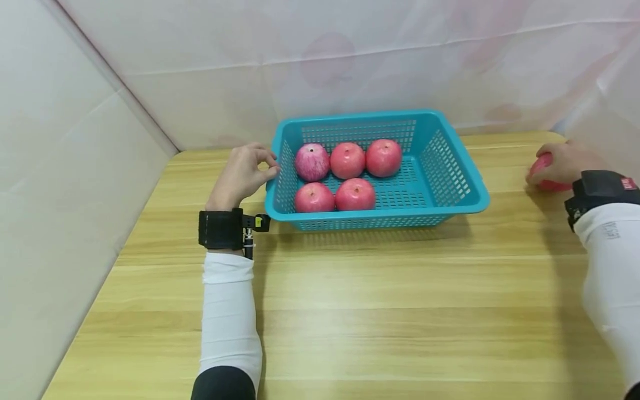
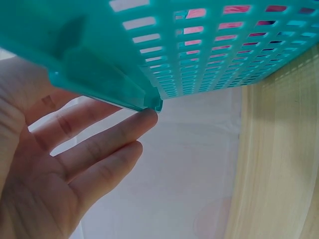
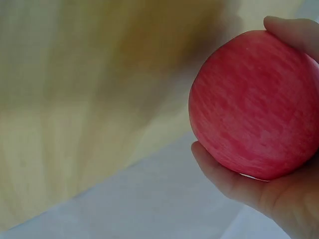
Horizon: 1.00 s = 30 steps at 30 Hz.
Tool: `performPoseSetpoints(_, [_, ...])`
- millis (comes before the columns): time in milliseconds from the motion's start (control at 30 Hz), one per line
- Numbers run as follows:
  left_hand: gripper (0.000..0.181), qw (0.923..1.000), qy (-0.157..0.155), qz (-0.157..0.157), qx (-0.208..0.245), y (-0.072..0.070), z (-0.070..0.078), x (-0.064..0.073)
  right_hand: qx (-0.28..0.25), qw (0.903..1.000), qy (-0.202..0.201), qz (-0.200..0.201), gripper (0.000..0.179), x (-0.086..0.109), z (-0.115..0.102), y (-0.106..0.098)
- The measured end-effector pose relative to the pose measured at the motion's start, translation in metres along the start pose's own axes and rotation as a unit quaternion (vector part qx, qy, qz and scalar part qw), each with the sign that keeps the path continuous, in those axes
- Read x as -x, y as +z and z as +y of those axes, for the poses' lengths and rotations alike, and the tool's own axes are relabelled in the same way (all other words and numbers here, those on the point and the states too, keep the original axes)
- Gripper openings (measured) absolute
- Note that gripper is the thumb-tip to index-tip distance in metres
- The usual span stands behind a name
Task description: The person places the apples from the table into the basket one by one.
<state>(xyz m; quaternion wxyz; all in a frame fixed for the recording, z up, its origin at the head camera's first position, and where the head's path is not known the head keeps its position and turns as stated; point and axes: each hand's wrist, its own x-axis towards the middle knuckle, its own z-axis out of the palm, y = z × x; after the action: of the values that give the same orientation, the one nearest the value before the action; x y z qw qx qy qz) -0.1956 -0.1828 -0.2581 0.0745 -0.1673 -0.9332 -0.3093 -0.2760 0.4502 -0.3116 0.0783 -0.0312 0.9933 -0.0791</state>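
Note:
A turquoise plastic basket (image 1: 400,213) stands on the wooden table near the back wall. My left hand (image 1: 242,175) pinches its left rim between thumb and fingers. In the left wrist view, the fingers (image 2: 107,142) reach beneath the rim, beside the slotted wall. At the far right, my right hand (image 1: 575,158) grips a red apple (image 3: 254,104), thumb on one side and fingers on the other. Inside the basket lie several pinkish-red apples (image 1: 355,194) in two rows, plus a purple-streaked one (image 1: 312,163) at the back left.
The wooden table (image 1: 380,311) reaches from the basket toward the body. Pale patterned cloth walls (image 1: 210,72) close off the back and both sides. Black straps (image 1: 220,229) with small cameras sit on the wrists.

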Motion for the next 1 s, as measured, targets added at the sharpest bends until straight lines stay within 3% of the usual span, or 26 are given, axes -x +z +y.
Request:
performPoseSetpoints(400, [0.012,1.0000,-0.007,0.001,0.007,0.001,-0.001,0.001,0.020,0.9921,-0.091,0.084,0.056,-0.004,-0.030,-0.032])
performPoseSetpoints(700, [0.012,0.9999,-0.007,0.001,0.009,0.002,-0.002,0.000,0.024,0.9951,-0.082,0.050,0.058,0.003,-0.051,-0.049])
performPoseSetpoints(1000, [0.011,0.9999,-0.003,0.005,0.013,0.002,-0.001,0.000,0.033,0.9906,-0.121,0.054,0.056,0.003,-0.060,-0.057])
